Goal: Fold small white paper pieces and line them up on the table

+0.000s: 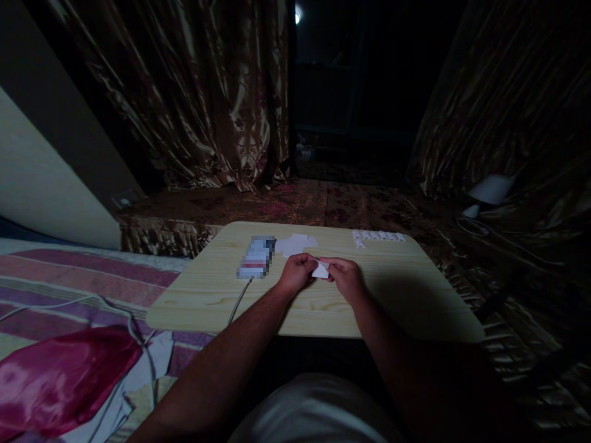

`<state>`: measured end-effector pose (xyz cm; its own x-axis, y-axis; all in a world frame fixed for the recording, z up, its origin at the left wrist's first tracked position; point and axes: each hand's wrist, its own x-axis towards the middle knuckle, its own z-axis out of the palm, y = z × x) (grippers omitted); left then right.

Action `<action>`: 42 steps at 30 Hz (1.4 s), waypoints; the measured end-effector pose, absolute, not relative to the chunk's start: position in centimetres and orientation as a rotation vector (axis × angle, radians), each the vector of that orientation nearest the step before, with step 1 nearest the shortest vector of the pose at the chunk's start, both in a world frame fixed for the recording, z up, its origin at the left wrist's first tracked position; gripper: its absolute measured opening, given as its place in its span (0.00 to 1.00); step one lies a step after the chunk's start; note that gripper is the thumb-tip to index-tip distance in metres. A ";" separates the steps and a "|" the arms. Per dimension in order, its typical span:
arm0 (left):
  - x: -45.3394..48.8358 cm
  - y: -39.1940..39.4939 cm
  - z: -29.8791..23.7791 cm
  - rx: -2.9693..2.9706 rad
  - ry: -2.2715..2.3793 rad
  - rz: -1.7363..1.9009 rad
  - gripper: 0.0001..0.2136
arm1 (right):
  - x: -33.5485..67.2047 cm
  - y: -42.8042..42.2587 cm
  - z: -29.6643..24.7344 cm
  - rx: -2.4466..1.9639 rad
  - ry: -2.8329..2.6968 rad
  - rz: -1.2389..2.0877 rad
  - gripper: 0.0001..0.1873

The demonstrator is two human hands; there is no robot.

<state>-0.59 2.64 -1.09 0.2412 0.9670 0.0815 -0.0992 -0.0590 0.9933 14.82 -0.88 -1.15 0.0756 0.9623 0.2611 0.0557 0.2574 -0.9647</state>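
Between my two hands, just above the pale wooden table, is a small piece of white paper that looks folded. My left hand pinches its left side, fingers closed. On the right side, my right hand grips it between thumb and fingers. Just beyond my left hand lie flat sheets of white paper. Several small folded white paper pieces sit in a row along the table's far right edge, with one more just in front of the row.
A blurred-out phone-like device lies left of my hands, its cable running off the near edge. Left is a striped bed with a shiny magenta cushion. A lamp stands beyond at right; curtains hang behind.
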 end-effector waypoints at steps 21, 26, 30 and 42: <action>-0.6 2.4 -0.5 1.197 0.860 1.109 0.08 | 14.8 -0.9 -1.1 -1.003 -1.193 1.111 0.07; -0.6 2.4 -0.5 1.218 0.842 1.100 0.15 | 15.0 -1.2 -0.8 -1.006 -1.284 1.111 0.07; -0.4 2.2 -0.4 1.206 0.856 1.134 0.14 | 14.8 -1.5 -0.5 -1.010 -1.286 1.113 0.07; -0.5 2.3 -0.3 1.221 0.875 1.278 0.12 | 14.2 -0.8 -1.2 -1.118 -1.189 0.994 0.12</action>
